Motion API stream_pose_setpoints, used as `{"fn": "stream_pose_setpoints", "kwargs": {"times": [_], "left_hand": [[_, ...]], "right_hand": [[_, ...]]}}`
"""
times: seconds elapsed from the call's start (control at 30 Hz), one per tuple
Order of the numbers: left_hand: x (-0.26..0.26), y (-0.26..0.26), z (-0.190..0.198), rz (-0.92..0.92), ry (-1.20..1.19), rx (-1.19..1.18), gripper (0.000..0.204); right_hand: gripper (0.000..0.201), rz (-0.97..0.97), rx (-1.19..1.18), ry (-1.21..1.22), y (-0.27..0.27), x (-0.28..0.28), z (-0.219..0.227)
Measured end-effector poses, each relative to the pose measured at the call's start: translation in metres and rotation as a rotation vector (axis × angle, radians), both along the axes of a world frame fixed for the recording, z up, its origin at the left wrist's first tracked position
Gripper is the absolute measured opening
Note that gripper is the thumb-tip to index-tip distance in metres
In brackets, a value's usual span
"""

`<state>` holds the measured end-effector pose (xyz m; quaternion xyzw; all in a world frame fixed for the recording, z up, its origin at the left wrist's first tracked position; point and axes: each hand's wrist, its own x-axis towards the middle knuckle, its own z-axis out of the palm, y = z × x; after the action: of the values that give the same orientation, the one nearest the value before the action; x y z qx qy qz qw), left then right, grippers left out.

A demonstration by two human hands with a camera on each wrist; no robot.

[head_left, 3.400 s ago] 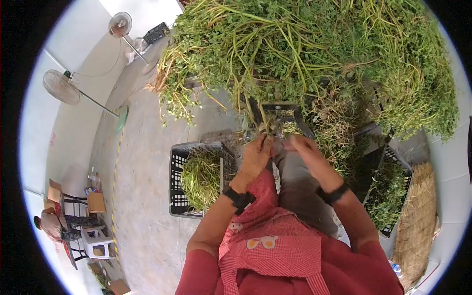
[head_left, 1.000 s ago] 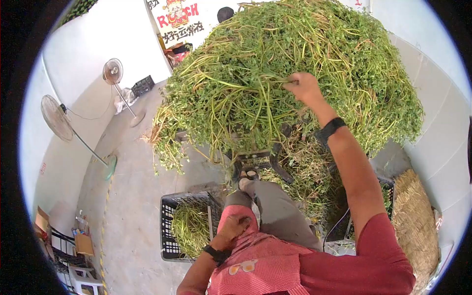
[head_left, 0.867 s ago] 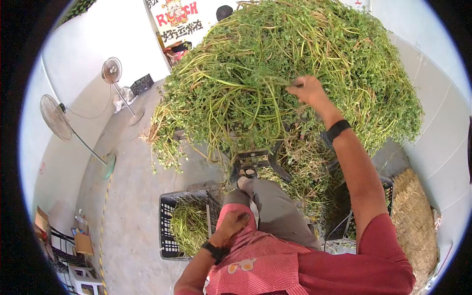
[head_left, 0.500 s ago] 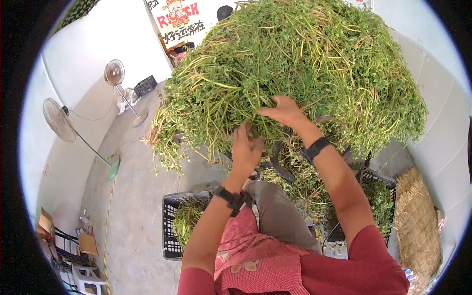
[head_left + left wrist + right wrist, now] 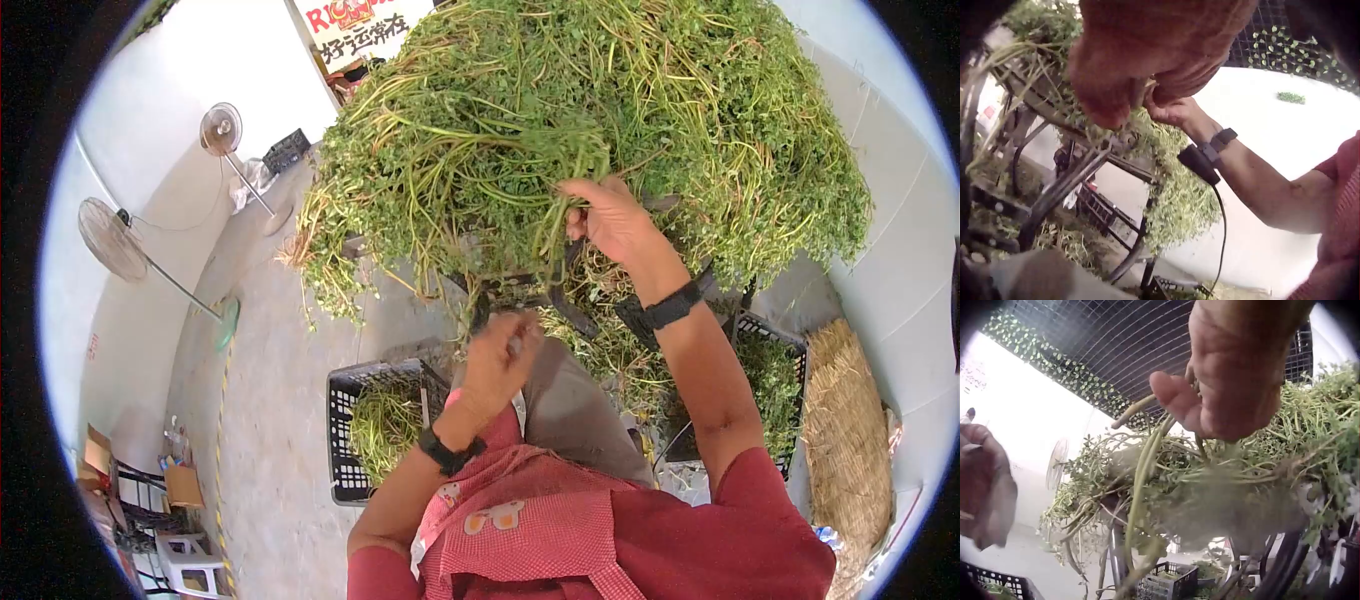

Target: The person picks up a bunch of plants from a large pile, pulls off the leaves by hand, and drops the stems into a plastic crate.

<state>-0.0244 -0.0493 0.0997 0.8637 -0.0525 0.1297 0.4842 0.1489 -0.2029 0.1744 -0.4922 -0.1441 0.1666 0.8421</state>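
A large heap of leafy green stems [image 5: 480, 130] covers a raised stand in the head view. My right hand [image 5: 615, 225] is at its front edge, and in the right wrist view its thumb and fingers pinch several green stems [image 5: 1144, 459] that hang down. My left hand [image 5: 503, 360] is lower and nearer my body, above my knee and apart from the heap. Its fingers are curled, and a small greyish object [image 5: 970, 449] shows between them in the right wrist view. What that object is I cannot tell; the fingers cover most of it.
A black crate [image 5: 345, 440] with trimmed stems stands on the floor to the left, another crate [image 5: 800, 360] with greens to the right. Loose stems [image 5: 625, 365] lie under the stand. A rolled straw mat [image 5: 850, 450] lies far right; two fans [image 5: 112, 238] stand left.
Half a second ago both hands were together at the heap's front. The left hand has since drawn back towards my knee, and the right has shifted rightward with stems pinched in it.
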Motion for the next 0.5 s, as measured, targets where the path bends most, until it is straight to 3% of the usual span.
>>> {"fn": "stream_pose_setpoints", "kwargs": {"times": [0.03, 0.07, 0.13, 0.17, 0.23, 0.3, 0.33, 0.43, 0.47, 0.5], "left_hand": [[-0.008, 0.001, -0.01, -0.097, 0.199, -0.048, 0.033], [-0.014, -0.001, -0.019, -0.097, 0.205, -0.055, 0.033], [-0.015, -0.01, -0.029, -0.252, 0.304, -0.605, 0.037], [-0.014, -0.011, -0.027, -0.252, 0.303, -0.606, 0.037], [-0.015, -0.01, -0.021, -0.248, 0.198, -1.038, 0.04], [-0.015, 0.005, -0.03, -0.265, 0.158, -1.176, 0.04], [-0.016, 0.011, -0.031, -0.309, 0.109, -1.297, 0.04], [-0.026, 0.004, -0.018, -0.138, 0.181, -1.375, 0.033], [-0.03, 0.006, -0.028, -0.043, 0.212, -1.446, 0.025], [-0.034, 0.009, -0.031, -0.027, 0.228, -1.448, 0.025]], "right_hand": [[0.023, 0.001, -0.005, 0.005, 0.002, -0.008, -0.003], [0.021, 0.02, 0.064, 0.063, 0.005, -0.02, -0.006], [0.016, 0.161, 0.203, 0.068, 0.015, -0.039, -0.032], [0.016, 0.249, 0.296, 0.126, 0.021, -0.054, -0.046], [0.017, 0.272, 0.315, 0.183, 0.028, -0.08, -0.062], [0.02, 0.416, 0.369, 0.326, 0.027, -0.102, -0.082], [0.021, 0.424, 0.357, 0.272, 0.029, -0.112, -0.087], [0.021, 0.42, 0.509, 0.264, 0.04, -0.142, -0.121], [0.023, 0.5, 0.476, 0.285, 0.042, -0.145, -0.156], [0.023, 0.497, 0.481, 0.305, 0.044, -0.154, -0.158]]}}
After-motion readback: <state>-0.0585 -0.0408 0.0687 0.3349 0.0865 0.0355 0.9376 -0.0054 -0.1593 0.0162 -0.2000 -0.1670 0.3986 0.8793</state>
